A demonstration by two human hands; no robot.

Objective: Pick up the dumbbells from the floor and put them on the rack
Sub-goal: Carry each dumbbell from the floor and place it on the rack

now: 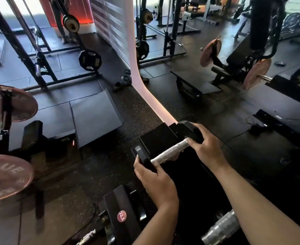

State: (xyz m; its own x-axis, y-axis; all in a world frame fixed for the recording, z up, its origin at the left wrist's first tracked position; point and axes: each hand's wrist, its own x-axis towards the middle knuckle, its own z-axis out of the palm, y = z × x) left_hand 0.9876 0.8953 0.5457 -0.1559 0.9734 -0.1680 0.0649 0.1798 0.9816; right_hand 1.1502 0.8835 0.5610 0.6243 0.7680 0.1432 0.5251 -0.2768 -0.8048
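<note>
Nearest the lens, at 5 o'clock, lay a knurled steel dumbbell handle [221,227], half cut off by the lower edge and partly hidden under the right forearm. At 6 o'clock sat a black dumbbell head [122,220] bearing a red round sticker [121,216] marked 22.5, resting on what looked like the dark rack [189,183]; too dim there to make out the rack's rails. Just past the middle, toward 5 o'clock, was held the task's dumbbell [168,152], black-headed with a silver knurled grip, tilted so its far head rose toward 1 o'clock, lifted clear of the speckled rubber floor [136,112] and poised over the rack's upper end. Left hand [154,177] was wrapped around the near head, thumb on one side, fingers on the other. Right hand [205,147] was clamped on the far head and the end of the grip, fingers curled over the top. At 9 o'clock, large and close, stood two pale pink weight plates [8,175] on a loaded bar. At 10 o'clock leaned a flat grey wedge mat [96,115]. At 2 o'clock, well apart, stood a plate-loaded machine [242,57] with two more pink plates. At 12 o'clock ran a glowing pink strip [135,59] along a mirror's edge, down to the floor just beyond the dumbbell.
</note>
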